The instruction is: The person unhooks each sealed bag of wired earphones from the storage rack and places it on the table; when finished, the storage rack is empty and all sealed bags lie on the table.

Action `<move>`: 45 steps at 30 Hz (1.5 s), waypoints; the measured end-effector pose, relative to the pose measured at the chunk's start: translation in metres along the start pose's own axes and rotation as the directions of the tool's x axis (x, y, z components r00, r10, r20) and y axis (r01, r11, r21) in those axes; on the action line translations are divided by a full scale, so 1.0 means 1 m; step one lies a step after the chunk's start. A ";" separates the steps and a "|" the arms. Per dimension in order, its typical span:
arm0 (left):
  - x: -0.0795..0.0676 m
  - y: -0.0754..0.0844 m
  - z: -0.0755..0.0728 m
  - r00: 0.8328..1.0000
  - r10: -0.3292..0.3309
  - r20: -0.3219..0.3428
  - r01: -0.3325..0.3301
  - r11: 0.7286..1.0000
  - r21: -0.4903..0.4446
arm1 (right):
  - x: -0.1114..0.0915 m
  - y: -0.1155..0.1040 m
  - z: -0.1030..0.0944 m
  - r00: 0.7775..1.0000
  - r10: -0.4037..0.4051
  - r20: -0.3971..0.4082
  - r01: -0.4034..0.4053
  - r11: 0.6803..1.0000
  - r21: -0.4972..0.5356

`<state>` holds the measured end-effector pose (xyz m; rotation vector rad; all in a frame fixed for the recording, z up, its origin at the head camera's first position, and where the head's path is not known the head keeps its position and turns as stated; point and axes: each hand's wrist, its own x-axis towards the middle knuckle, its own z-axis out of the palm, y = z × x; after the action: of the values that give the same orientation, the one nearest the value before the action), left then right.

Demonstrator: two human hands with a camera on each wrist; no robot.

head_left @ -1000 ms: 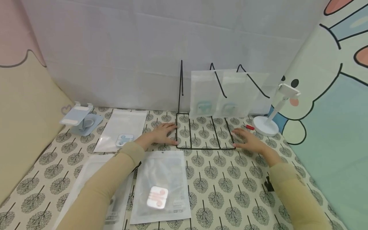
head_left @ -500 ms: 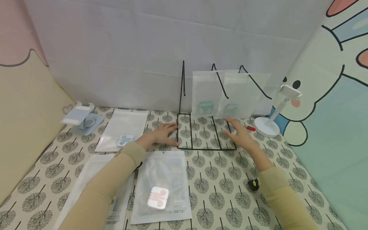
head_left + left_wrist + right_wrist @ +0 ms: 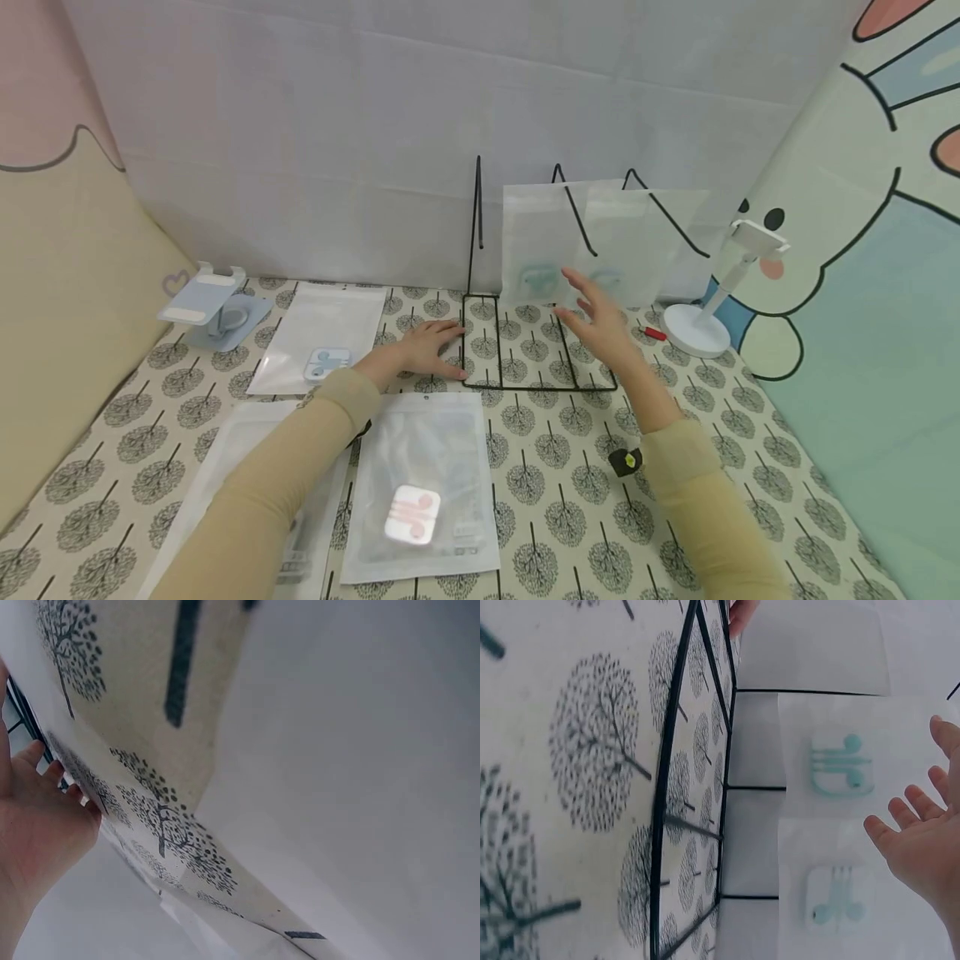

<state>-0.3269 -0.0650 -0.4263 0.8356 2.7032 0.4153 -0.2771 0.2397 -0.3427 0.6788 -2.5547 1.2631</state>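
Note:
A black wire rack [image 3: 540, 389] stands on the patterned cloth, its bent wire arms rising at the back. Two frosted zip bags with teal earphones [image 3: 841, 765] stand upright in it, the left bag [image 3: 528, 225] overlapping the right bag [image 3: 637, 242]. My left hand [image 3: 427, 348] rests at the rack's left side, fingertips at the base wire. Over the rack's right half, my right hand [image 3: 600, 329] is raised with fingers spread in front of the bags, holding nothing. In the right wrist view, its fingers [image 3: 922, 817] appear apart from the bags.
Flat on the cloth lie a bag with pink earphones [image 3: 427, 433], one with blue earphones [image 3: 300, 325], and another [image 3: 251, 417] partly under my left sleeve. A blue phone stand [image 3: 202, 300] is at left. At right are a white stand [image 3: 696, 331] and small red object [image 3: 654, 333].
My right hand has left the rack's right side, moving left and up to the front of the standing bags. My left hand has stayed at the left side.

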 end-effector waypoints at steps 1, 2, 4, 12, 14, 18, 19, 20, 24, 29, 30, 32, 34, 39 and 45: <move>0.000 0.000 0.000 1.000 -0.001 0.001 0.001 1.000 0.001 | 0.002 -0.004 0.001 1.000 -0.008 0.004 0.008 1.000 0.011; 0.000 0.000 0.000 1.000 -0.002 0.002 0.002 1.000 0.001 | 0.004 -0.009 0.003 1.000 -0.008 0.006 0.008 1.000 0.021; -0.001 -0.001 -0.001 1.000 -0.005 0.002 0.005 1.000 -0.002 | 0.008 -0.017 0.004 1.000 0.000 0.004 0.000 1.000 0.028; -0.002 -0.002 -0.002 1.000 -0.006 0.001 0.006 1.000 -0.005 | 0.026 -0.025 0.002 0.993 0.119 0.014 -0.120 0.989 0.091; -0.003 -0.001 -0.003 1.000 -0.010 0.006 0.010 1.000 -0.007 | 0.032 -0.024 0.000 0.992 0.129 0.014 -0.129 0.986 0.109; -0.003 0.001 -0.004 1.000 -0.013 0.012 0.013 1.000 -0.018 | 0.042 -0.019 -0.008 0.984 0.175 -0.007 -0.173 0.975 0.143; -0.002 0.001 -0.005 1.000 -0.013 0.013 0.013 1.000 -0.018 | 0.045 -0.017 -0.010 0.981 0.194 -0.013 -0.189 0.969 0.156; -0.002 0.001 -0.005 1.000 -0.011 0.014 0.012 1.000 -0.018 | 0.047 -0.015 -0.012 0.976 0.215 -0.020 -0.209 0.964 0.164; -0.001 0.001 -0.004 1.000 -0.010 0.021 0.010 1.000 -0.010 | 0.057 0.001 -0.020 0.962 0.265 -0.057 -0.249 0.947 0.203; 0.000 0.001 -0.003 1.000 -0.006 0.022 0.007 1.000 -0.005 | 0.069 0.030 -0.028 0.965 0.238 -0.109 -0.215 0.958 0.188; 0.000 0.002 -0.003 1.000 -0.005 0.022 0.005 1.000 -0.006 | 0.070 0.034 -0.028 0.966 0.229 -0.122 -0.204 0.961 0.189; -0.001 0.002 -0.003 1.000 -0.003 0.020 0.003 1.000 -0.007 | 0.073 0.038 -0.030 0.961 0.227 -0.158 -0.195 0.961 0.196; -0.001 0.003 -0.003 1.000 -0.003 0.019 0.004 1.000 -0.011 | 0.075 0.041 -0.032 0.955 0.222 -0.199 -0.179 0.960 0.214; 0.000 0.003 -0.002 1.000 -0.004 0.017 0.004 1.000 -0.014 | 0.078 0.043 -0.037 0.944 0.238 -0.228 -0.175 0.948 0.267; 0.000 0.000 -0.002 1.000 -0.004 0.015 0.004 1.000 -0.010 | 0.080 0.041 -0.043 0.951 0.235 -0.201 -0.169 0.939 0.300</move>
<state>-0.3271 -0.0650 -0.4244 0.8272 2.6867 0.4201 -0.3677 0.2708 -0.3146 0.2915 -2.3220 1.6849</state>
